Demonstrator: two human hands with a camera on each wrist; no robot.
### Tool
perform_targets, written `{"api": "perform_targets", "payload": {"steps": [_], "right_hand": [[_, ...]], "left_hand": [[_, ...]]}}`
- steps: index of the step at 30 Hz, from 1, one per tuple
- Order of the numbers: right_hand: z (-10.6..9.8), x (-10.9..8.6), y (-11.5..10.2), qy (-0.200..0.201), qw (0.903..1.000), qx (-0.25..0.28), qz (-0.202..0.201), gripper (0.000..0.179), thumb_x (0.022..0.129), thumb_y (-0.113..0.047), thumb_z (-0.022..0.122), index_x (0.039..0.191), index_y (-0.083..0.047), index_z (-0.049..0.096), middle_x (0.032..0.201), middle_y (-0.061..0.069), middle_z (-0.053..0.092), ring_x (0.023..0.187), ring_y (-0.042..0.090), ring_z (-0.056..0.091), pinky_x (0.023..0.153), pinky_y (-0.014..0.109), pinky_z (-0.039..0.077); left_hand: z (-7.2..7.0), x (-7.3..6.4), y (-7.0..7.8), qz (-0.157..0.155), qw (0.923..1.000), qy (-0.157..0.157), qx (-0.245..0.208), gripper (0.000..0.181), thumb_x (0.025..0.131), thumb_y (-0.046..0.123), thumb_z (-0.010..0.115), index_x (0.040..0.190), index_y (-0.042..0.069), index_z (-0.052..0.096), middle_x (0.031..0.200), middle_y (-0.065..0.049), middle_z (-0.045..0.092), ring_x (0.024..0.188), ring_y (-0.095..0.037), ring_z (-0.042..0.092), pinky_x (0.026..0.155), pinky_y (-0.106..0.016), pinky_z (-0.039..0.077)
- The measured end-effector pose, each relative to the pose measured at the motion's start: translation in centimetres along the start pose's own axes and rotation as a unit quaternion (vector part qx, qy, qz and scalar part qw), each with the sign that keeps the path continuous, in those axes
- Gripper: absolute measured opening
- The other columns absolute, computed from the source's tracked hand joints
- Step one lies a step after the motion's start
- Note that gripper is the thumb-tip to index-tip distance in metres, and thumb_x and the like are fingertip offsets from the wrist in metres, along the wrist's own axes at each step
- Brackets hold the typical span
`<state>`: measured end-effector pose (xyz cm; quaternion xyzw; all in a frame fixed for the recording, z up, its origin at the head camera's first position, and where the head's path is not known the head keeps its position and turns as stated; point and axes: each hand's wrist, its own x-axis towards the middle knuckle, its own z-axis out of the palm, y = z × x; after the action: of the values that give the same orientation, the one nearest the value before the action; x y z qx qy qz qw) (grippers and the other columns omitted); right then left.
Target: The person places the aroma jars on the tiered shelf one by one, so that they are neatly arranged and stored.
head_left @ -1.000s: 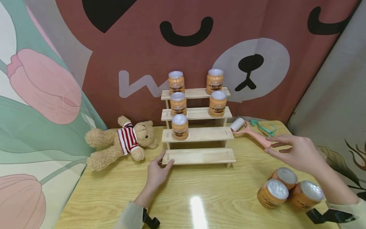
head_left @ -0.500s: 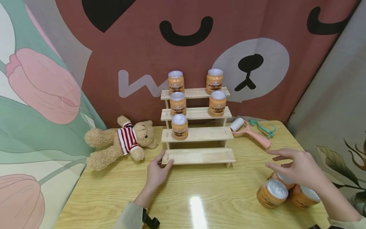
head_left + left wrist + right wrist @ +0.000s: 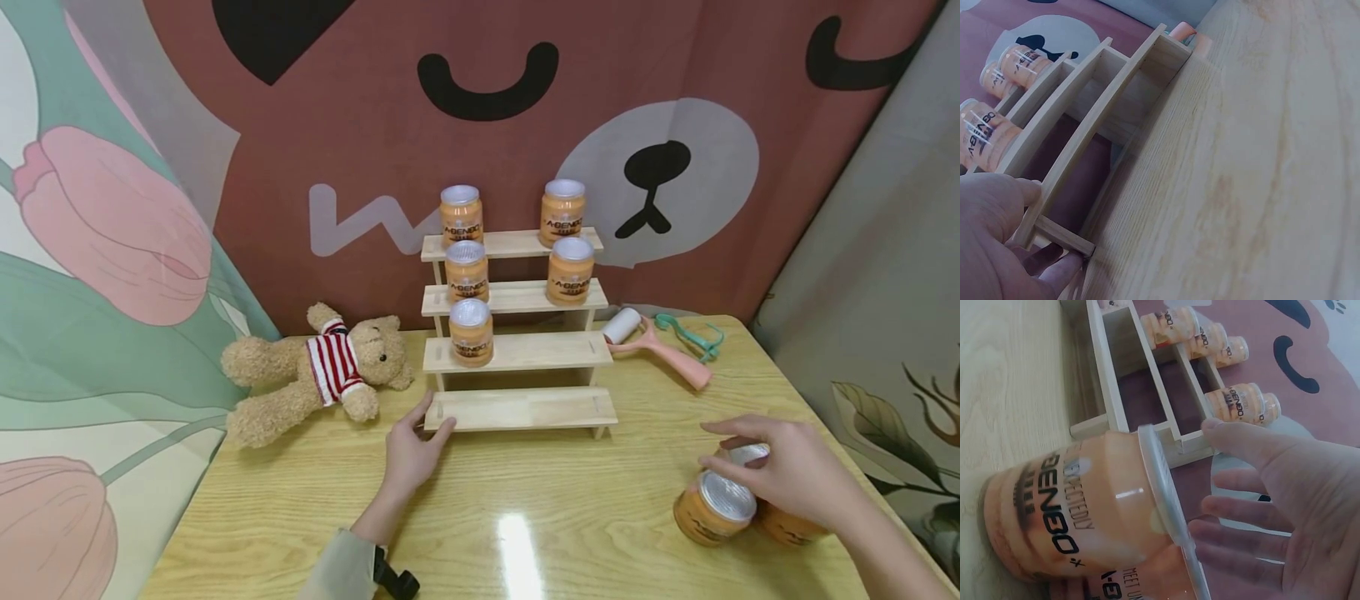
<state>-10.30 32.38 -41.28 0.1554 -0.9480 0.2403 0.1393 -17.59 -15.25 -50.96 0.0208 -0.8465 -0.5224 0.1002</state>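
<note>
My left hand (image 3: 411, 457) grips the left end of the lowest tier of a four-tier wooden stand (image 3: 532, 409). In the left wrist view its thumb lies along the board's edge, with fingers (image 3: 1063, 273) beneath by the leg. My right hand (image 3: 797, 477) hovers over a cluster of orange jars with silvery lids at the right. The front jar (image 3: 705, 518) shows most; the hand partly covers the others. In the right wrist view that hand's fingers (image 3: 1238, 512) are spread just beyond the lid of the near jar (image 3: 1072, 506), holding nothing.
Several like jars (image 3: 472, 337) stand on the upper three tiers. A teddy bear (image 3: 333, 367) in a striped shirt lies left of the stand. To its right lie a pink-handled roller (image 3: 675, 360) and a green plastic item (image 3: 690, 335). A printed curtain (image 3: 360, 133) hangs behind.
My right hand has moved down and toward me, from beside the pink handle to over the jars at the right. My left hand has stayed on the stand.
</note>
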Motion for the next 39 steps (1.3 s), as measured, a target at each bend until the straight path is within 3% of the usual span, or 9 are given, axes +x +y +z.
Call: {"api": "perform_targets", "payload": {"steps": [6,10,20,28,35,39], "right_hand": [[-0.1,-0.5,-0.6,-0.022,0.9996,-0.019,-0.006,0.036,0.076,-0.035,0.098,0.107,-0.026,0.083,0.099,-0.009,0.082,0.085,-0.003,0.073,0.059,0.015,0.058],[-0.3,-0.8,-1.1,-0.055,0.9976,-0.043,-0.006,0.025,0.078,-0.043,0.095,0.097,-0.035,0.081,0.100,-0.015,0.080,0.084,-0.001,0.073,0.063,0.020,0.059],[-0.1,-1.4,-2.1,-0.128,0.9843,-0.120,-0.021,0.051,0.064,-0.056,0.099,0.105,-0.029,0.081,0.103,-0.015,0.075,0.091,0.013,0.062,0.060,0.022,0.048],[0.2,-1.3,-2.0,-0.133,0.9846,-0.109,-0.033,0.052,0.062,-0.043,0.103,0.104,-0.023,0.080,0.106,-0.008,0.075,0.094,0.018,0.067,0.062,0.021,0.051],[-0.1,-0.4,-2.4,-0.156,0.9848,-0.070,-0.029,0.047,0.068,-0.040,0.100,0.105,-0.021,0.080,0.101,-0.012,0.075,0.085,-0.002,0.063,0.062,0.020,0.049],[-0.6,0.9,-2.9,-0.151,0.9870,-0.050,-0.024,0.047,0.069,-0.038,0.100,0.108,-0.019,0.081,0.102,-0.010,0.077,0.084,-0.004,0.062,0.061,0.019,0.048]], "left_hand": [[0.0,0.0,0.1,-0.003,1.0000,0.000,-0.003,0.065,0.097,0.025,0.081,0.154,0.007,0.056,0.157,-0.015,0.056,0.141,-0.037,0.058,0.105,-0.053,0.058],[0.0,0.0,0.2,-0.005,1.0000,0.000,-0.004,0.065,0.097,0.025,0.081,0.154,0.007,0.056,0.157,-0.015,0.056,0.141,-0.037,0.058,0.106,-0.053,0.058],[0.0,0.0,0.4,-0.003,1.0000,0.000,0.000,0.064,0.098,0.024,0.080,0.155,0.007,0.055,0.157,-0.016,0.055,0.141,-0.038,0.058,0.106,-0.054,0.057],[0.1,0.0,0.3,0.006,1.0000,0.002,0.002,0.064,0.098,0.023,0.080,0.154,0.006,0.056,0.156,-0.017,0.057,0.140,-0.039,0.059,0.106,-0.055,0.057],[0.0,-0.1,0.2,0.001,1.0000,0.002,-0.003,0.063,0.098,0.023,0.080,0.154,0.008,0.056,0.157,-0.016,0.056,0.140,-0.038,0.059,0.106,-0.053,0.057],[-0.1,-0.2,0.3,-0.001,1.0000,0.000,-0.008,0.064,0.097,0.023,0.081,0.154,0.008,0.056,0.157,-0.016,0.056,0.140,-0.037,0.060,0.105,-0.052,0.058]]}}
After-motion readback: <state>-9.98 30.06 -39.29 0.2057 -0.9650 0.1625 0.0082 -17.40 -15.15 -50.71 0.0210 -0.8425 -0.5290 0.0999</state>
